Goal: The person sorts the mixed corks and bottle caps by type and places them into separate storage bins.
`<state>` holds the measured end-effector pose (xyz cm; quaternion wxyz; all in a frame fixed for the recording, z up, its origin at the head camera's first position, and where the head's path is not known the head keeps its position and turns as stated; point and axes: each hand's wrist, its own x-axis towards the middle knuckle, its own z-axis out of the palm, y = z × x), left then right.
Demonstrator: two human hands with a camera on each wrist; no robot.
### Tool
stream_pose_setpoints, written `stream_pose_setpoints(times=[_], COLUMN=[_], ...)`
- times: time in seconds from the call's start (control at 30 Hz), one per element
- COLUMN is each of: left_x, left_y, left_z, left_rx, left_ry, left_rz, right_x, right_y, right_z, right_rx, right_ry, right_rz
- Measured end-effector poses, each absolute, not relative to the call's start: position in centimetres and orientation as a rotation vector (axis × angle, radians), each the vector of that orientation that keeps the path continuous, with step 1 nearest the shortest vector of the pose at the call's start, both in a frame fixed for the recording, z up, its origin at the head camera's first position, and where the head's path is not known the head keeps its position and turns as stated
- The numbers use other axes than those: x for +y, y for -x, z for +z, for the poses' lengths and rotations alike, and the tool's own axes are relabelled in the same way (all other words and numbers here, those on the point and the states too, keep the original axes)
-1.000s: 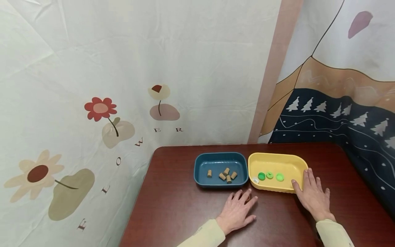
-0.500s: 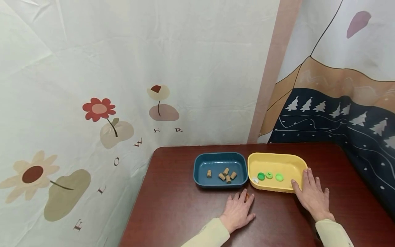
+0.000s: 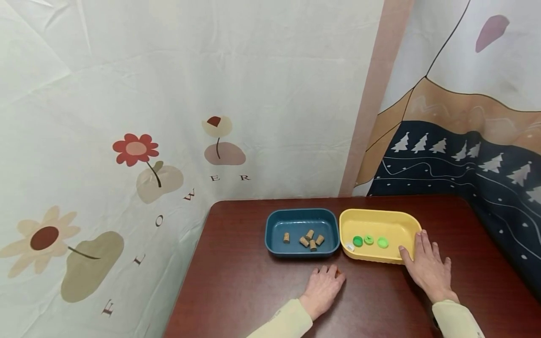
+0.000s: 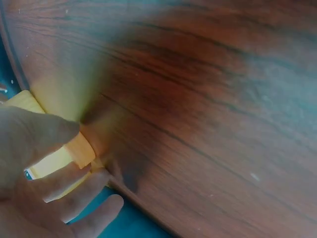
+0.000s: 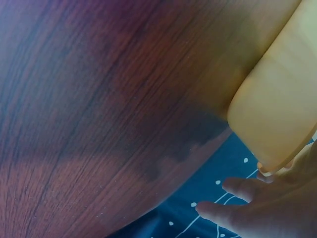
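Observation:
In the head view my left hand (image 3: 322, 288) is low over the table in front of the two trays. It pinches a small orange bottle cap (image 4: 81, 149), mostly hidden by the fingers in the head view; the left wrist view shows it between thumb and fingers. My right hand (image 3: 430, 271) rests at the near right corner of the yellow tray (image 3: 412, 225), fingers extended along its side and thumb at the front rim. Green bottle caps (image 3: 369, 240) and a whitish cap (image 3: 350, 246) lie inside that tray.
A dark blue tray (image 3: 279, 220) stands against the yellow one on its left, with several corks (image 3: 313, 244) in it. Both are on a reddish-brown wooden table (image 3: 236, 277), whose back edge meets printed cloth hangings (image 3: 287, 103).
My left hand's fingers have drawn in around the orange cap, and the thumb has tucked under. The hand has shifted back slightly from the trays. My right hand stays at the yellow tray.

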<state>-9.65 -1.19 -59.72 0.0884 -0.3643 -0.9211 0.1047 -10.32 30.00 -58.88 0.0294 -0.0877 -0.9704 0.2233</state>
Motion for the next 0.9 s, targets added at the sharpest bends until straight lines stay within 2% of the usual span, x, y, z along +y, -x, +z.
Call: stream_pose_setpoints(times=[0.9], left_x=[-2.11], left_y=[9.43], left_z=[-60.18], left_rx=[-2.584], left_ry=[1.175], left_rz=[0.181], right_x=[29.93], right_y=[10.3], right_z=[-58.89], right_rx=[-2.988], right_ry=[0.272], right_rz=[0.703])
